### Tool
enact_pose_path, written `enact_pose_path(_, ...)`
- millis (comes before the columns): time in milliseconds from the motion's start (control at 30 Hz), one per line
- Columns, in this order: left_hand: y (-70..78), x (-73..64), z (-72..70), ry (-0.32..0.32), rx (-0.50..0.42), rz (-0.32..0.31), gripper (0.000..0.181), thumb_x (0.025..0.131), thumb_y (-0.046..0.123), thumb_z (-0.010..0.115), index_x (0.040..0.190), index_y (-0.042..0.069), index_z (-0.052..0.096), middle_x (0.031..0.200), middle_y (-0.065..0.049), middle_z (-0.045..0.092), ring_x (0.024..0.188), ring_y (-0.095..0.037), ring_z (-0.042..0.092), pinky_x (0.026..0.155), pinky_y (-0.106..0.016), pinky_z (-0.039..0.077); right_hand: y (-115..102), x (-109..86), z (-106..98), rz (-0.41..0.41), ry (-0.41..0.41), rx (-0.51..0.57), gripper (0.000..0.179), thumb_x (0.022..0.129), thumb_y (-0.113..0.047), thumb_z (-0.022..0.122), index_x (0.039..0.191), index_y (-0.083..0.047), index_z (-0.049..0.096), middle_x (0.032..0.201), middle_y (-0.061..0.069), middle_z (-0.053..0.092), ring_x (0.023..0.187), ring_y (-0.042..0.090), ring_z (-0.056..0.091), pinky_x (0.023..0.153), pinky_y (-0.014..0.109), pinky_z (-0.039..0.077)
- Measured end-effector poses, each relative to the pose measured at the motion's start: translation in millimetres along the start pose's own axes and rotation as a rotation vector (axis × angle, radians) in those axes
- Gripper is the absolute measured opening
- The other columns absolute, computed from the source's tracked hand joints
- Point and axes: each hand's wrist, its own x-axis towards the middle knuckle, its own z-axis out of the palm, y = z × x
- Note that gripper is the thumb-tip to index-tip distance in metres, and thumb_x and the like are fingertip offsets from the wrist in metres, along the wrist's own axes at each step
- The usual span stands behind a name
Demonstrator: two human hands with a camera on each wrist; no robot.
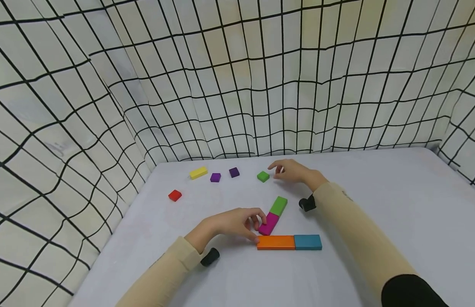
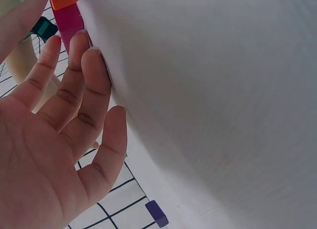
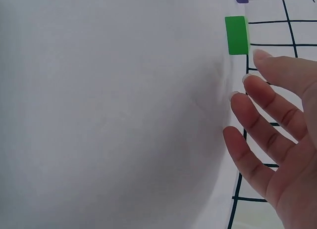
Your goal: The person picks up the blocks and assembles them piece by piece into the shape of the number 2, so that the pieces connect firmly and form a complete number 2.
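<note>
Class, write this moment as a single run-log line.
left hand: fingertips on magenta block | right hand: open, beside small green block, not touching | orange block abuts teal block

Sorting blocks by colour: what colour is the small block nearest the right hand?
Green: the small block beside the right hand, clearest in the head view.

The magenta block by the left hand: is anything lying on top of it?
Only the left hand's fingertips touch the near end of the magenta block; its top is otherwise bare. A long green block adjoins its far end. Its underside is hidden.
</note>
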Motion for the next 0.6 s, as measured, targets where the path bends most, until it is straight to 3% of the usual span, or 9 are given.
enact_pose_path(233, -1.4, -0.6, -0.1, 0.000, -0.001, -0.003, 0.038, 0.089, 0.016, 0.082, 0.118, 0.021, 0.060, 0.098, 0.006, 0.062, 0.089, -0.015, 0.058, 0.081, -0.030, 0.049, -4.6, 5.7, 4.1, -0.031, -0.051, 0.002, 0.045, 0.100, -0.012, 0.066, 0.143, -0.006, 0.057, 0.116, 0.014, 0.064, 0.108, 0.031, 0.059, 0.091, 0.042, 0.050)
enact_pose_path(600, -0.8, -0.4, -0.1, 0.005, -0.004, -0.004, 0.037, 0.089, 0.015, 0.082, 0.118, 0.022, 0.060, 0.097, 0.005, 0.062, 0.090, -0.015, 0.058, 0.081, -0.029, 0.049, -15.2, 15.7, 7.5, 0.043, -0.064, -0.065, 0.050, 0.100, -0.010, 0.066, 0.148, -0.010, 0.054, 0.119, 0.016, 0.063, 0.107, 0.030, 0.057, 0.098, 0.046, 0.046)
